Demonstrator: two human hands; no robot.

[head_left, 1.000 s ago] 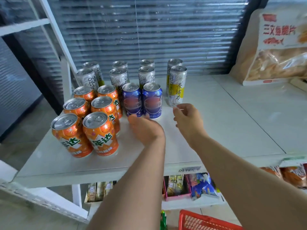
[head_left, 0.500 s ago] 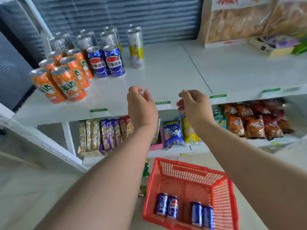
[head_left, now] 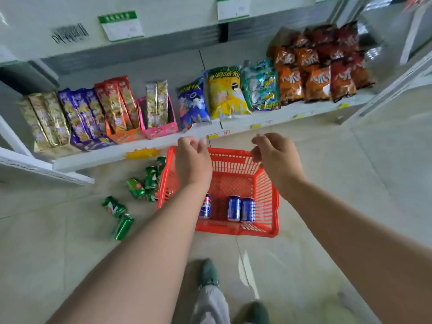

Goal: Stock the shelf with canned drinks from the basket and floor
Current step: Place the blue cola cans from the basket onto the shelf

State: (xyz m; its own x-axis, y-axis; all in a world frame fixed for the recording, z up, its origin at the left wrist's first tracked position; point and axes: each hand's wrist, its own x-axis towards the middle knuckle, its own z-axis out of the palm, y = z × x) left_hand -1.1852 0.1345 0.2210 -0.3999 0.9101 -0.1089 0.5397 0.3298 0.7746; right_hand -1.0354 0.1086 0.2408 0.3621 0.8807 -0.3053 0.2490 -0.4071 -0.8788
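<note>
- The left hand [head_left: 192, 157] hangs over the near-left corner of the red basket [head_left: 266, 190]. Its fingers are loosely curled and hold nothing.
- The right hand [head_left: 274, 155] is over the basket's far-right rim, well apart from the left. Its fingers are also loosely curled and empty.
- The basket stands on the tiled floor [head_left: 327, 206], just in front of the bottom shelf [head_left: 112, 152].
- Three blue cans [head_left: 233, 208] lie at the basket's near end. Two are touching side by side. The third is to their left, partly hidden by the left forearm.
- Green cans [head_left: 136, 188] lie tipped over on the floor just left of the basket. Four are in a cluster against its wall, and two more [head_left: 114, 206] lie nearer the camera, end to end.
- The bottom shelf carries snack packs [head_left: 77, 113] in rows and boxes on the left, and chip bags [head_left: 225, 94] upright on the right.
- A green shoe [head_left: 208, 273] and a grey trouser leg [head_left: 210, 302] show at the bottom.
</note>
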